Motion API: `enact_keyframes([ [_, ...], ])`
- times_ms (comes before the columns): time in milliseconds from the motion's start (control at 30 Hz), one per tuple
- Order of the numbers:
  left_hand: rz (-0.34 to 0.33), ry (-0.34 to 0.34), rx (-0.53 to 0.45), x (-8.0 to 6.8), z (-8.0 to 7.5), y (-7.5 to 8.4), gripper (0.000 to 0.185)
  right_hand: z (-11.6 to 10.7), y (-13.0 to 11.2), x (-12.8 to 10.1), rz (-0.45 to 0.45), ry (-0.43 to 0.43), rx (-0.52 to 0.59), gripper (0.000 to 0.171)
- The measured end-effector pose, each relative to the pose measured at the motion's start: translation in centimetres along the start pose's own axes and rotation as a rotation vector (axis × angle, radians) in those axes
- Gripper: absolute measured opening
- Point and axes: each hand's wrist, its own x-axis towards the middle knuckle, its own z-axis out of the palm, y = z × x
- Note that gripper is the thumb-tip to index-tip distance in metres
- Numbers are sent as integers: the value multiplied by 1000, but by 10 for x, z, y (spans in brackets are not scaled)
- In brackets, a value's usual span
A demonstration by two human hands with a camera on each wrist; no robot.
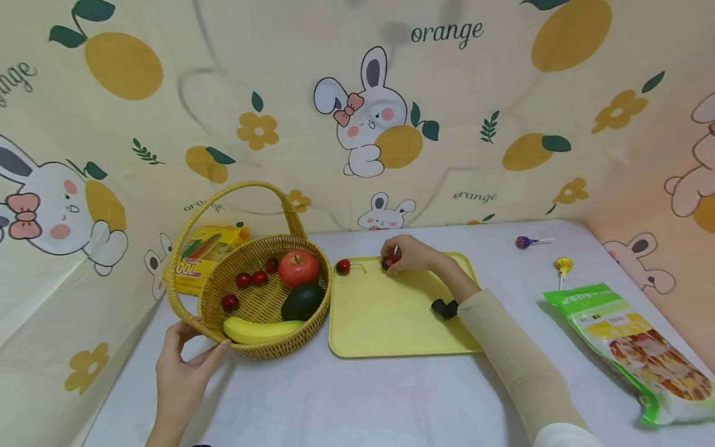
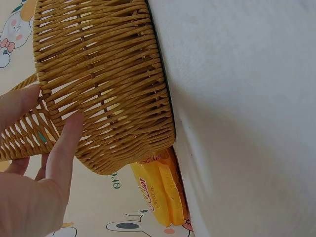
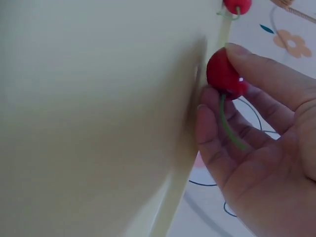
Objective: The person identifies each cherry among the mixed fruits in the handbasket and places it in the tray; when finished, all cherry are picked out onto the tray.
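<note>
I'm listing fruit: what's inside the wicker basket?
The basket holds four cherries, a red apple, a banana and a dark avocado; anything beneath them is covered.

Head view: high, facing forward and down, widest; takes in basket [image 1: 259, 305] left of centre, tray [image 1: 385, 316] mid-frame; left wrist: low, close on basket's side, turned sideways, tabletop [image 2: 247, 123] at right; right wrist: close on cherry [image 3: 221, 71], tilted; basket shared head/left wrist; tray, cherry head/right wrist.
</note>
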Motion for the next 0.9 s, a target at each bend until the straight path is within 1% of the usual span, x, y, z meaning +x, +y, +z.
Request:
enact_keyframes([
  [200, 2, -4, 8, 0, -1, 0, 59, 4, -3, -1, 9, 10, -54, 27],
  [333, -6, 0, 13, 0, -1, 0, 58, -1, -13, 0, 7, 0, -120, 31],
  [400, -10, -1, 9, 0, -1, 1, 58, -8, -25, 0, 3, 20, -161, 34],
  [433, -11, -1, 9, 0, -1, 1, 58, -13, -33, 2, -9, 41, -162, 36],
  [500, -18, 3, 6, 0, -1, 2, 58, -23, -54, 7, -53, 83, -120, 39],
  [567, -23, 8, 2, -1, -1, 3, 59, -29, -80, 18, -142, 106, -43, 37],
  [633, -26, 11, 2, -1, -1, 3, 59, -28, -110, 34, -245, 73, 58, 33],
  [733, -23, 8, 4, -1, -2, 2, 59, -10, -153, 64, -361, -44, 152, 32],
  [800, -22, 4, 5, -1, -1, 2, 59, 10, -176, 85, -399, -131, 182, 34],
  [900, -20, -1, -2, 0, 0, 2, 59, 45, -201, 115, -400, -248, 201, 39],
])
